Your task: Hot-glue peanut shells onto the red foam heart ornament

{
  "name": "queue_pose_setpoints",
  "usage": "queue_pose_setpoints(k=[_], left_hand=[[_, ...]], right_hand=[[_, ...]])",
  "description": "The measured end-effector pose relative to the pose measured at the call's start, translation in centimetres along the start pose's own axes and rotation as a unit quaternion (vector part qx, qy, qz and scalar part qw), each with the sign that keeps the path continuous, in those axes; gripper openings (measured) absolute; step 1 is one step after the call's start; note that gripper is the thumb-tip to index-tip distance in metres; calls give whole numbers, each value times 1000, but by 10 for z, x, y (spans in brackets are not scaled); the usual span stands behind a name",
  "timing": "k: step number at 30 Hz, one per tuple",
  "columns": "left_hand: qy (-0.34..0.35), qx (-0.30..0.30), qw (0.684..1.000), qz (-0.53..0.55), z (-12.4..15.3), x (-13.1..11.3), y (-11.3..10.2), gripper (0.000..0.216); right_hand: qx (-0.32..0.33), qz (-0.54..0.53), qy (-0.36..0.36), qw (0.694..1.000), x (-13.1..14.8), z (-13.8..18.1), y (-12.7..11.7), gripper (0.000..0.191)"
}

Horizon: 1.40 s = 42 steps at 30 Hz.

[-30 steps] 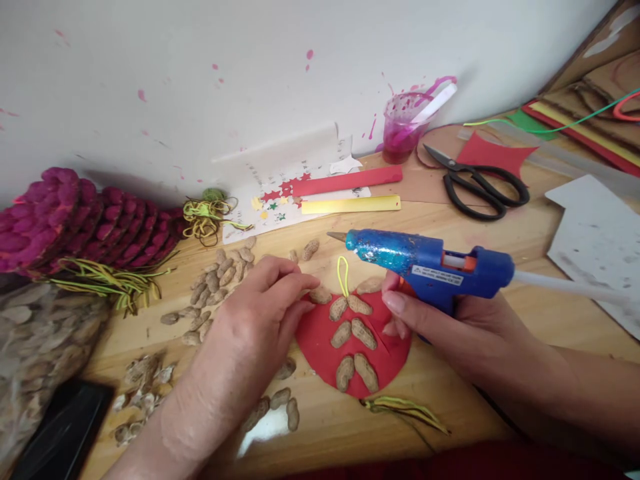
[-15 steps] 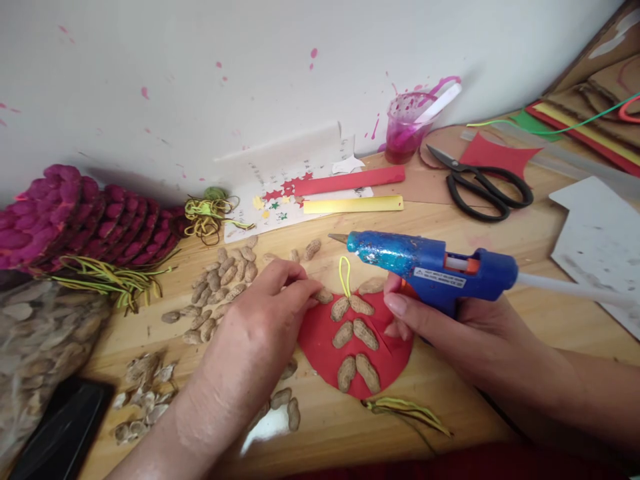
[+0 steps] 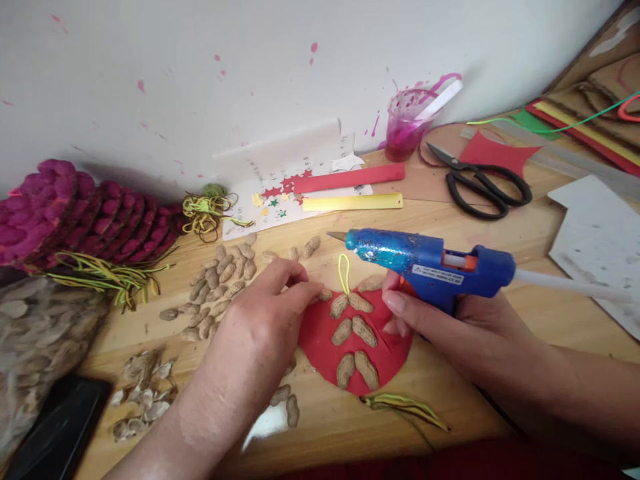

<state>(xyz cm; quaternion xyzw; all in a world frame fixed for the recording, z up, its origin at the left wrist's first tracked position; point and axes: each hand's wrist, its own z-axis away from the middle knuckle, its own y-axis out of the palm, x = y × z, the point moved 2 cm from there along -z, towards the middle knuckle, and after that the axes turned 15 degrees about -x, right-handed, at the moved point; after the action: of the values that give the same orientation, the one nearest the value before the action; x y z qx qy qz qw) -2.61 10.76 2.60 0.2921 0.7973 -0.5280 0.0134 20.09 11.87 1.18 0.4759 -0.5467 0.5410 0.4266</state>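
Observation:
A red paper shape (image 3: 325, 347) lies on the wooden table (image 3: 500, 240) with several peanut shells (image 3: 353, 330) stuck on it in pairs and a yellow loop (image 3: 343, 272) at its top. My left hand (image 3: 265, 320) rests at its upper left edge, fingertips pinched on a peanut shell (image 3: 325, 294) there. My right hand (image 3: 450, 330) grips a blue glue gun (image 3: 425, 267), held level above the red shape with its nozzle pointing left.
Loose peanut shells (image 3: 220, 280) lie left of the red shape, broken shells (image 3: 143, 393) nearer me. Magenta craft pieces (image 3: 75, 213) sit far left. Black scissors (image 3: 480, 180), a pink cup (image 3: 405, 123), red and yellow strips (image 3: 350, 190) lie at the back.
My left hand's fingers have drawn together at the shape's upper left edge, over the peanut shell. The glue gun and right hand have barely moved.

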Motion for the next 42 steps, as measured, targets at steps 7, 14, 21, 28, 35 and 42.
queue_pose_setpoints(k=[7, 14, 21, 28, 35, 42], left_hand=[[9, 11, 1000, -21, 3, 0, 3, 24], [5, 12, 1000, 13, -3, 3, -3, 27], [40, -17, 999, -31, 4, -2, -18, 38], [50, 93, 986, -130, 12, -34, -17, 44], [48, 175, 959, -217, 8, -44, -12, 34], [99, 122, 953, -260, 14, -48, -5, 23]], right_hand=[[4, -10, 0, 1000, 0, 0, 0, 19], [25, -16, 19, 999, -3, 0, -1, 22], [24, -53, 69, 996, -2, 1, 1, 17], [14, -65, 81, 994, -2, -1, 2, 14], [15, -67, 69, 995, -6, -1, 2, 14], [13, -14, 87, 996, 5, -1, 2, 25]])
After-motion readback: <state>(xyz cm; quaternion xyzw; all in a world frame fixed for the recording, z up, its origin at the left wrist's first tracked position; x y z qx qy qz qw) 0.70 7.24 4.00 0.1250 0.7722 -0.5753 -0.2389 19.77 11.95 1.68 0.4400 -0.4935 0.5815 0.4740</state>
